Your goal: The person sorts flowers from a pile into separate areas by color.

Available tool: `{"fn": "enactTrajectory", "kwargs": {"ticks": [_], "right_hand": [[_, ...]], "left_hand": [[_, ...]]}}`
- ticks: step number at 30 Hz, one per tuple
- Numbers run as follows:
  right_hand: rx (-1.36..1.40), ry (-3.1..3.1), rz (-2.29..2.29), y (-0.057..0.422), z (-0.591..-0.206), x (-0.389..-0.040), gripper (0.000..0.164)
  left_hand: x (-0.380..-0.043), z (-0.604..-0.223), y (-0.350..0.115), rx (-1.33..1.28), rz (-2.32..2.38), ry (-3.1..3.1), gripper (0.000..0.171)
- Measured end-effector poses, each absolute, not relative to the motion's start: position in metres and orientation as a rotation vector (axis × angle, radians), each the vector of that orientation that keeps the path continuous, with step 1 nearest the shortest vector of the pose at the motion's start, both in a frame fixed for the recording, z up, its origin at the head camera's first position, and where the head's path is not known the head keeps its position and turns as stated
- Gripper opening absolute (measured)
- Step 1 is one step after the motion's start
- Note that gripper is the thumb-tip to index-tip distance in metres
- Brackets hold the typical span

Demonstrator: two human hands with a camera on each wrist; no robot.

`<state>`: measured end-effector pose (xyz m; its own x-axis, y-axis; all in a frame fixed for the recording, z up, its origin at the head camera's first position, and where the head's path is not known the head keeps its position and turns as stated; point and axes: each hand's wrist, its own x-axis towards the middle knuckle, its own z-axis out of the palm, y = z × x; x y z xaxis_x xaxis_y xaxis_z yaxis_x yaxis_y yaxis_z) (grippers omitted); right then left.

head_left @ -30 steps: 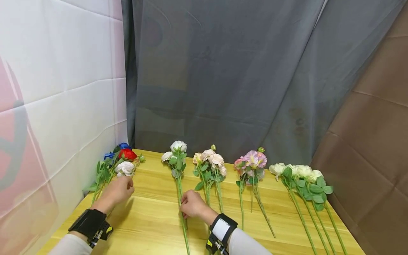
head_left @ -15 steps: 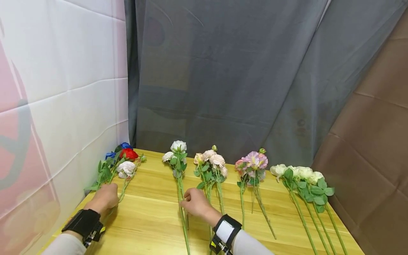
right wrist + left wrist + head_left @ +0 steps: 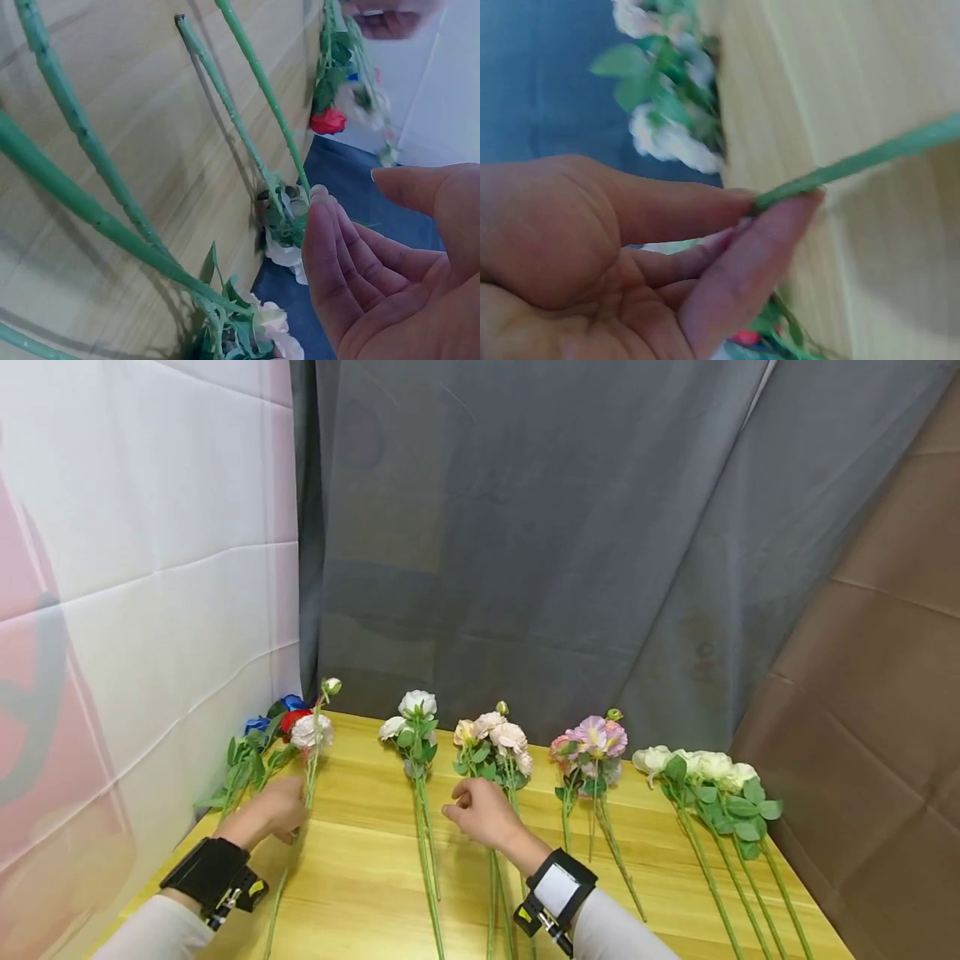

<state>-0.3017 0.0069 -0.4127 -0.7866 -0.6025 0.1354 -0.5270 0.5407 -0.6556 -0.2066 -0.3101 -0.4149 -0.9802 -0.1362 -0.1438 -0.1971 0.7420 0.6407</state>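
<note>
In the head view, my left hand (image 3: 279,810) pinches the green stem of a pale pink flower with a small bud (image 3: 311,731), raised at the table's left. Up close in the left wrist view, the stem (image 3: 862,161) runs between thumb and fingertips. Red and blue flowers (image 3: 258,727) lie just beside it by the white cloth. My right hand (image 3: 486,812) hovers over the stems of the peach flowers (image 3: 491,735), holding nothing. Its thumb and fingers stand apart in the right wrist view. Left of it lie white flowers (image 3: 417,703) on long stems.
Pink-purple flowers (image 3: 596,737) and cream roses (image 3: 708,767) lie farther right on the wooden table (image 3: 360,893). A white cloth (image 3: 187,568) borders the left, a grey curtain (image 3: 510,568) the back, and a brown cloth (image 3: 870,693) the right.
My left hand first drew back down along the left stems, then lifted the pale pink flower and moved it right. My right hand left the white flowers' stems and shifted right and up.
</note>
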Motion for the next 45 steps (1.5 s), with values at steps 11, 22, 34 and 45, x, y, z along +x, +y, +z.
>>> {"fn": "enactTrajectory", "kwargs": {"ticks": [11, 22, 34, 45], "right_hand": [[-1.077, 2.440, -1.115, -0.029, -0.414, -0.293, 0.034], [-0.866, 2.137, -1.397, -0.078, -0.442, -0.268, 0.009], [-0.837, 2.260, -1.328, -0.082, -0.442, -0.274, 0.012], [-0.802, 2.487, -0.950, -0.074, -0.445, -0.277, 0.052]], "left_hand": [[-0.224, -0.414, -0.259, -0.154, 1.443, 2.887, 0.011], [-0.240, -0.413, -0.230, -0.028, 1.412, 3.049, 0.010], [-0.230, -0.425, -0.255, -0.064, 1.353, 3.075, 0.008], [-0.191, -0.433, -0.334, -0.361, 0.838, 3.220, 0.011]]}}
